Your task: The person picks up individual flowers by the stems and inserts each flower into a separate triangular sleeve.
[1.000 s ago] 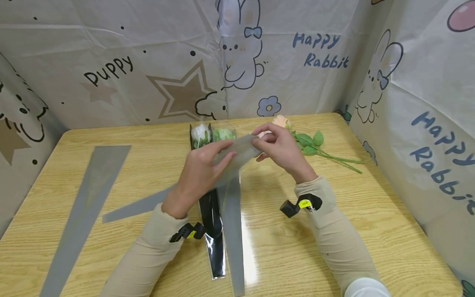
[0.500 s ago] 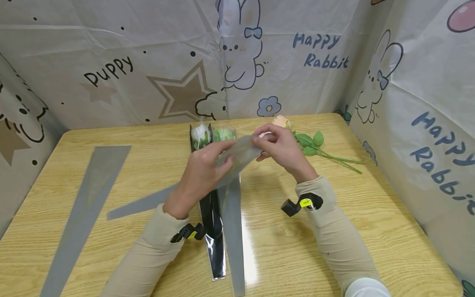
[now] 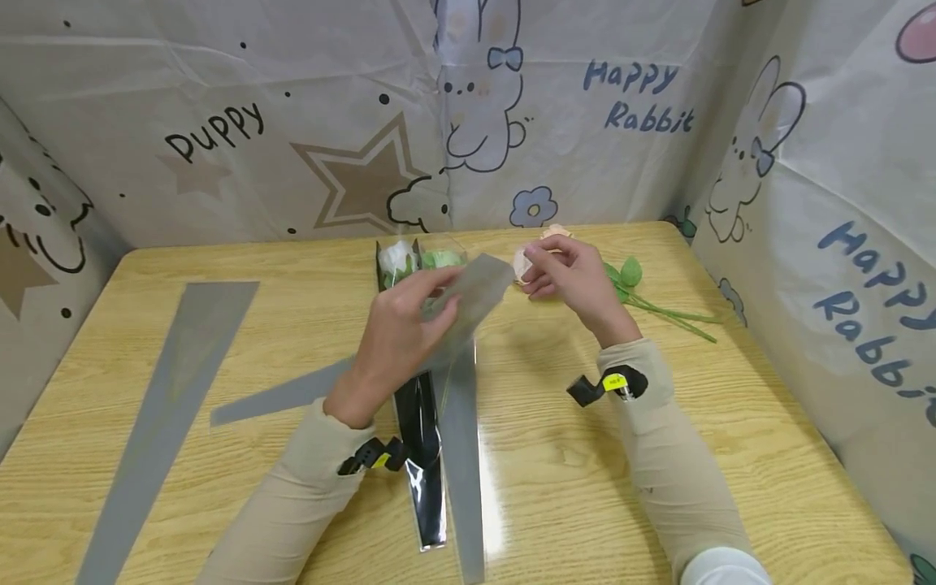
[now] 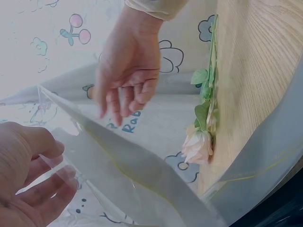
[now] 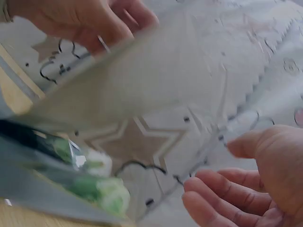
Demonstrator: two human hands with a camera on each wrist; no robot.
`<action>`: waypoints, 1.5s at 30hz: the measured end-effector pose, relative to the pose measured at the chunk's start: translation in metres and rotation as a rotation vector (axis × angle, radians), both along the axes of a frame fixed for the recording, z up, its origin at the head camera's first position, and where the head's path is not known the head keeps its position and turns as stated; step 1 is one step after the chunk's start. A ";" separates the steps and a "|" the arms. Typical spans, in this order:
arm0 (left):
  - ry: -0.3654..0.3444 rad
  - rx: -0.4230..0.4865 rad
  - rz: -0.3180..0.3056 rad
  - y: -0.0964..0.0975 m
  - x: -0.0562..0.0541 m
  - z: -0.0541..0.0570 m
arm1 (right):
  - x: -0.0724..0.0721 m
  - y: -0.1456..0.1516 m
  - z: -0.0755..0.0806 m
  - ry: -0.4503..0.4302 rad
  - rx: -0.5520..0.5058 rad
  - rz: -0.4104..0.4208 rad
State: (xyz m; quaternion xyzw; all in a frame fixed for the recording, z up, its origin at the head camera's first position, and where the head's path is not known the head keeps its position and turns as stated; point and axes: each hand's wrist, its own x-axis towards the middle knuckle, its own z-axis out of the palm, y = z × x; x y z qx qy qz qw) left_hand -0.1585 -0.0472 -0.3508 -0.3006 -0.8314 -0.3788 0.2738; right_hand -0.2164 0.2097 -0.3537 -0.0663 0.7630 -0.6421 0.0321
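My left hand [image 3: 391, 333] pinches a grey translucent flower sleeve [image 3: 478, 292] near its wide end, above the table. The sleeve's narrow tail slants down to the left. In the left wrist view its mouth stands parted, with thin film showing. My right hand [image 3: 578, 284] is apart from the sleeve, with loosely bent fingers and nothing between them. In the head view it overlaps the pale pink roses [image 3: 522, 264], whose green stems [image 3: 665, 310] lie to the right. Below the left hand lie a white rose [image 3: 397, 258] in a black sleeve [image 3: 418, 431] and a green rose [image 3: 442, 260] in a grey one.
Another grey sleeve [image 3: 168, 406] lies flat on the left of the wooden table [image 3: 585, 504]. Printed fabric [image 3: 329, 97] hangs behind the table and along its sides. Both wrists carry small black cameras.
My right hand has let go of the sleeve's edge and moved to the right. The left hand keeps its hold, nearly in place. The head view has shifted slightly.
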 end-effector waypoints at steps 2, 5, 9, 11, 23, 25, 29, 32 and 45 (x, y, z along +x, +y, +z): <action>0.015 0.007 0.003 -0.001 0.000 0.000 | -0.006 0.007 -0.003 -0.021 -0.001 -0.039; 0.015 0.022 -0.003 -0.001 -0.001 -0.001 | -0.014 0.019 -0.010 -0.036 0.005 -0.100; 0.005 0.031 -0.008 0.000 -0.001 -0.004 | -0.022 0.039 -0.018 -0.039 0.044 -0.190; 0.005 0.031 -0.006 0.000 0.000 -0.004 | -0.025 0.048 -0.019 -0.042 0.104 -0.237; -0.044 0.039 0.008 -0.009 0.000 0.001 | -0.063 0.068 -0.024 0.012 0.736 -0.275; -0.045 0.037 0.007 -0.010 -0.001 0.002 | -0.071 0.068 -0.028 0.028 0.816 -0.241; -0.041 0.025 0.002 -0.013 -0.001 0.004 | -0.081 0.069 -0.035 0.011 0.957 -0.173; -0.036 0.019 0.002 -0.014 -0.002 0.005 | -0.085 0.069 -0.038 -0.007 1.055 -0.126; -0.029 0.009 -0.010 -0.019 -0.007 0.010 | -0.090 0.068 -0.045 -0.006 1.130 -0.080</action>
